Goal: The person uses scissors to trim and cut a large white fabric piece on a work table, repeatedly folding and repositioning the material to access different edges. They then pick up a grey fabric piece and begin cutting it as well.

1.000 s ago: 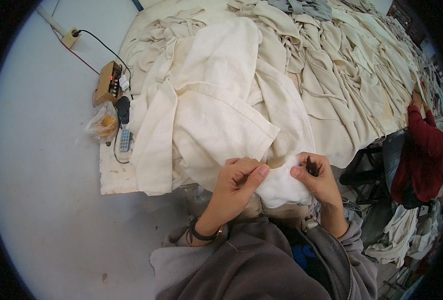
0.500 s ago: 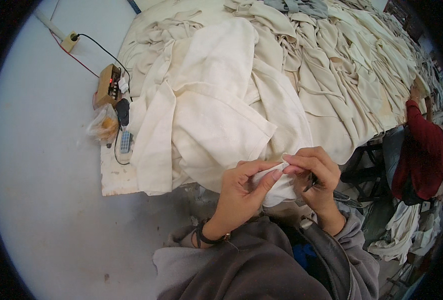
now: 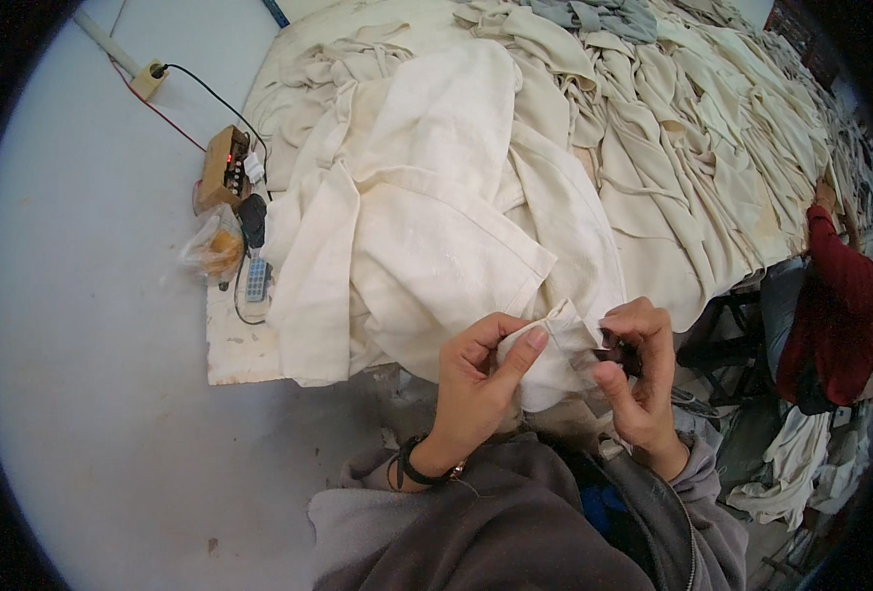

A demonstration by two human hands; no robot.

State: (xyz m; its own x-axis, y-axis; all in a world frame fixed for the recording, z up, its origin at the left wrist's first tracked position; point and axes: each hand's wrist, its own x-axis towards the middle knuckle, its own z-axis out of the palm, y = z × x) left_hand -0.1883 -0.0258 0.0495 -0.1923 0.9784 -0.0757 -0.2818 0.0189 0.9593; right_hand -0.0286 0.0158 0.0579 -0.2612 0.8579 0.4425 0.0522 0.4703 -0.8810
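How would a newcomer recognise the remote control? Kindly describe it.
Find the cloth-covered table and follow its left edge. Near the bare front corner, beside the clear plastic bag, lies the remote control. Unlike its neighbours, it is a slim blue-grey slab with rows of buttons.

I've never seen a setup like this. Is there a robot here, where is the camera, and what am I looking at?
No robot: these are a person's own bare hands. A wide fisheye camera on their head looks down, so straight edges bend.

The left hand pinches the edge of a white cloth. The right hand, beside it, holds a small dark object, too unclear to name.

On the table lie heaps of cream and beige fabric; near its left edge are a remote control and a clear plastic bag. At far right, a co-worker in dark red reaches toward the fabric.
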